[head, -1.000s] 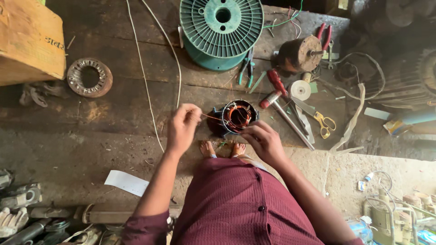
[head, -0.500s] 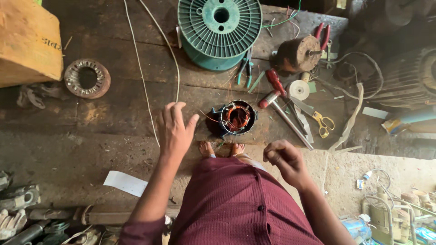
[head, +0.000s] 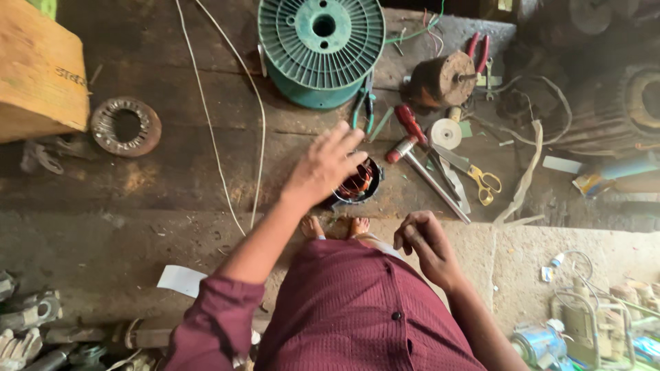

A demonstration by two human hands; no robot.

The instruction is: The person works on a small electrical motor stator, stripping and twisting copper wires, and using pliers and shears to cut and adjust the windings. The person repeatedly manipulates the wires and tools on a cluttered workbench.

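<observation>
Left hand (head: 323, 165) at centre of frame, fingers spread flat, grip wide and holding nothing; palm over the left rim of the small motor core (head: 357, 184), contact not clear. Motor core just right of centre, on the dark wooden floor (head: 172, 178), copper windings visible inside the black ring. Bare feet (head: 335, 226) just below it.

Right hand (head: 426, 244) lower right of centre, fingers curled in loosely, away from the core; cannot tell whether anything sits in that grip.

Green wire spool (head: 322, 48) at top centre, lying on its side. Thin white wire (head: 227, 117) runs from the top edge down past the left of the hand. Red-handled hammer (head: 419, 154) and yellow-handled scissors (head: 481, 182) to the right of the core, roll of white tape (head: 445, 132) just above them. Rusty rotor (head: 440, 79) upper right. Metal ring with teeth (head: 126, 126) at left, wooden box (head: 41, 69) in upper left corner. Maroon shirt (head: 357, 309) fills the lower centre.
</observation>
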